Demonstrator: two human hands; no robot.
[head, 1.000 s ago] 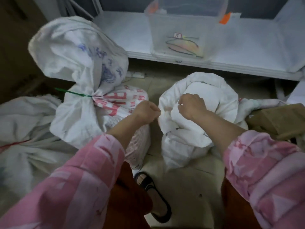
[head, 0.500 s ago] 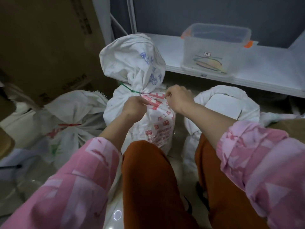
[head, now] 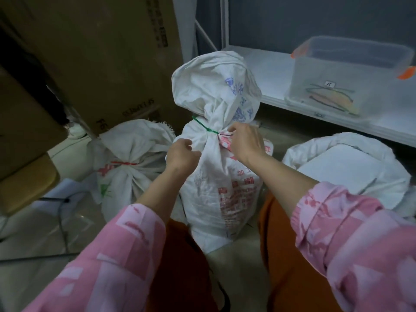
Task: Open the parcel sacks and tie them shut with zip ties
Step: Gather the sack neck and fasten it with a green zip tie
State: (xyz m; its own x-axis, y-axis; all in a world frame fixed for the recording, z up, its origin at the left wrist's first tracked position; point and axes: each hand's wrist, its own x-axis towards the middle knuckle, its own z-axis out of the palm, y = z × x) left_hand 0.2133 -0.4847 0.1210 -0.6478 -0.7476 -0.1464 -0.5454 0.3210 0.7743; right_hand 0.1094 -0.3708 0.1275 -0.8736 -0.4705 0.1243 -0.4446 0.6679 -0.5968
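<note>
Parcel sack [head: 216,176] with green zip tie [head: 206,128] now centre, between my knees; I've shifted left from open sack [head: 346,167]. Left hand [head: 182,154] curled at neck below tie, right hand [head: 244,143] pinching at tie; exact hold unclear. Judging: undoing tie next.

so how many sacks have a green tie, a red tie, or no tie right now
Green zip tie: 1, the middle sack, both hands at its neck
Red tie: 1, the left sack
No tie, mouth open: 1, the right sack
Total: 3 sacks
</note>
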